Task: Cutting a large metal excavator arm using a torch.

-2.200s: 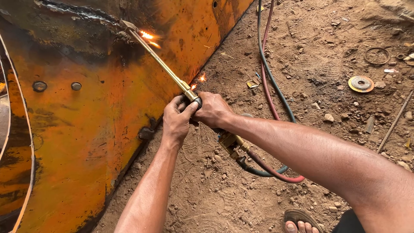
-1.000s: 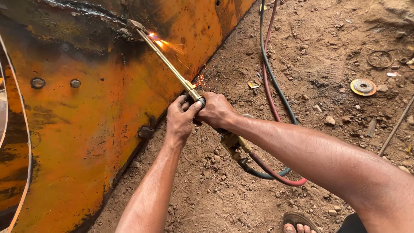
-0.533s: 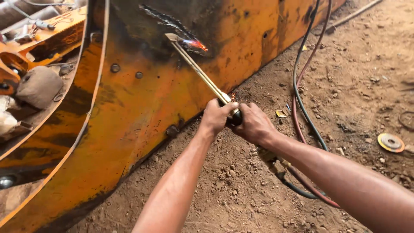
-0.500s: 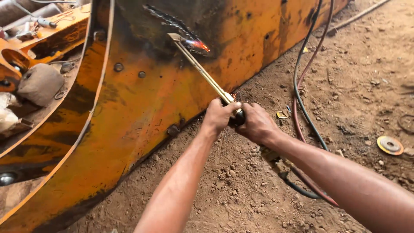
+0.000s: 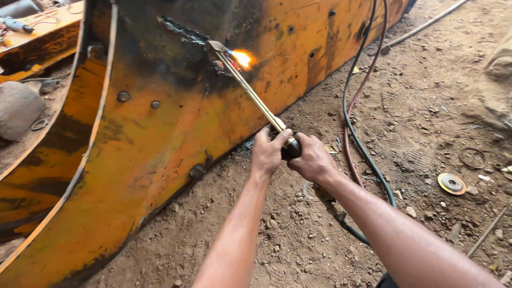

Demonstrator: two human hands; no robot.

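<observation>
Both of my hands grip a long brass cutting torch (image 5: 250, 92) at its near end. My left hand (image 5: 268, 152) wraps the tube just ahead of the black valve knob, and my right hand (image 5: 312, 160) holds the handle behind it. The torch tip points at a large orange, rusty steel panel (image 5: 176, 128), where a bright flame (image 5: 241, 57) burns against a blackened patch beside a rough dark cut line (image 5: 184, 32).
Red and dark hoses (image 5: 358, 133) trail from the torch across the dirt ground to the right. A round metal disc (image 5: 451, 183), a wire ring (image 5: 473, 158) and a thin rod (image 5: 488, 230) lie on the dirt. More orange machine parts (image 5: 37, 37) sit at upper left.
The view has swung left and pulled back, showing more of the panel. The torch tip stays at the blackened cut, and the flame now glows brighter. Both hands keep their grip.
</observation>
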